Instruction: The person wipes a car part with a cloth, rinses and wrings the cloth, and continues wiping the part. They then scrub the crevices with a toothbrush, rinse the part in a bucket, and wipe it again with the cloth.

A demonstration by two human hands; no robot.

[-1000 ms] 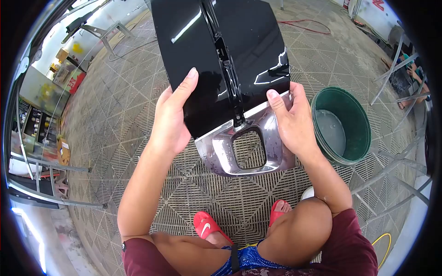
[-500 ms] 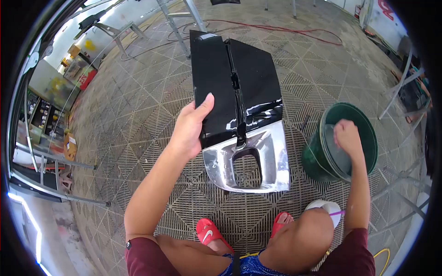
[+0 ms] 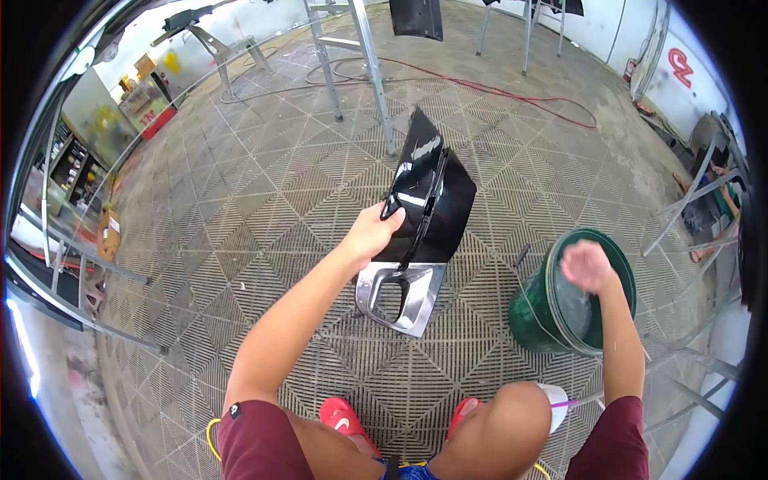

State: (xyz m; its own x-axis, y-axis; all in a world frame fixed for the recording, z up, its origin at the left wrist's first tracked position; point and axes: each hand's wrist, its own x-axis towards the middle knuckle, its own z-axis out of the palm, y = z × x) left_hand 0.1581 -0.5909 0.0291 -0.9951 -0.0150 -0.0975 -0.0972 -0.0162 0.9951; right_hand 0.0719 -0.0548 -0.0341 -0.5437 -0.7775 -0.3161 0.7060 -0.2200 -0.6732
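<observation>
My left hand [image 3: 379, 232] grips the left edge of a car trim panel [image 3: 452, 204], thumb on its front face. The panel's upper part is glossy black with a ridged seam down it. Its lower end is shiny silver, with a rounded opening through which the floor shows. I see it tilted and held above the floor. My right hand [image 3: 588, 266] is over the mouth of a green bucket [image 3: 534, 316], apart from the panel. Motion smears its fingers, and I cannot make out anything in them. Greyish liquid appears inside the bucket.
A metal stepladder [image 3: 372, 72] stands ahead, with a red hose [image 3: 480, 86] on the slatted floor [image 3: 264, 232] behind it. Metal stands [image 3: 688, 192] are at the right, near another person [image 3: 728, 196]. A white container [image 3: 556, 404] sits beside my knee.
The panel has moved lower and away from me, and its face has turned to a steeper angle. My right hand has gone from a closed fist to a blurred shape over the bucket.
</observation>
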